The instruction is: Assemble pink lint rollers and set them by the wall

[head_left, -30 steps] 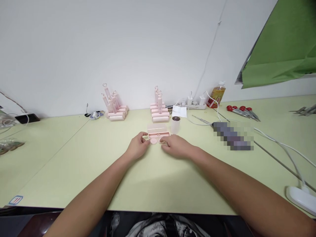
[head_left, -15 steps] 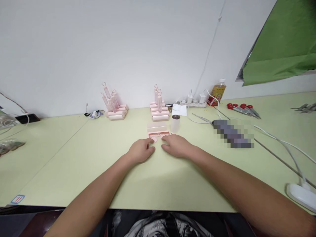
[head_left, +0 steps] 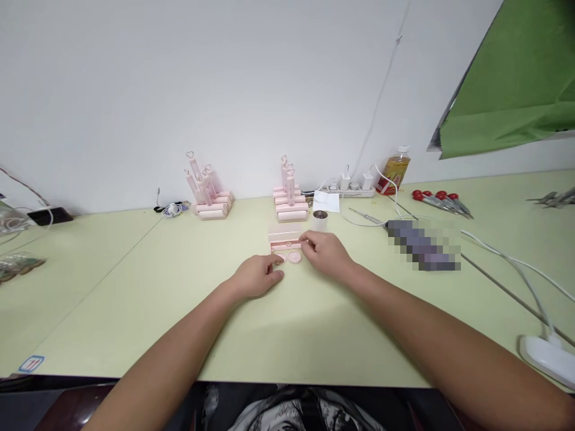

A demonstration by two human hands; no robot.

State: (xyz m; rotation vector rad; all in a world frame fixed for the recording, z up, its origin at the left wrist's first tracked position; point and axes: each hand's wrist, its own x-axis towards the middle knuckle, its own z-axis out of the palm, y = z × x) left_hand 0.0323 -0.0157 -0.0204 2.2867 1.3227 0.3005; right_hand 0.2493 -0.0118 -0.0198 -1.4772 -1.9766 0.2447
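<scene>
A small pink case [head_left: 279,246] lies open on the table, its pale lid [head_left: 285,232] raised at the back. Inside its tray there is a small heart-shaped outline. In front of the case lie two round pink discs, a left disc [head_left: 280,257] and a right disc [head_left: 294,257]. My left hand [head_left: 257,276] rests on the table, thumb apart from the fingers, with a fingertip at the left disc. At the case's right end, my right hand [head_left: 327,251] has its fingertips pinched together; what lies between them is hidden.
A white cup-like cylinder [head_left: 320,222] with a dark top stands behind my right hand. Pink cases with heart-topped tubes form a left group [head_left: 211,203] and a middle group [head_left: 291,200]. Rightward are a power strip [head_left: 353,193], a bottle [head_left: 395,170], red-handled tools [head_left: 442,200] and a blurred-out object [head_left: 422,245].
My right hand has moved up and right from the right disc to the right end of the case, uncovering that disc. The left hand has barely moved.
</scene>
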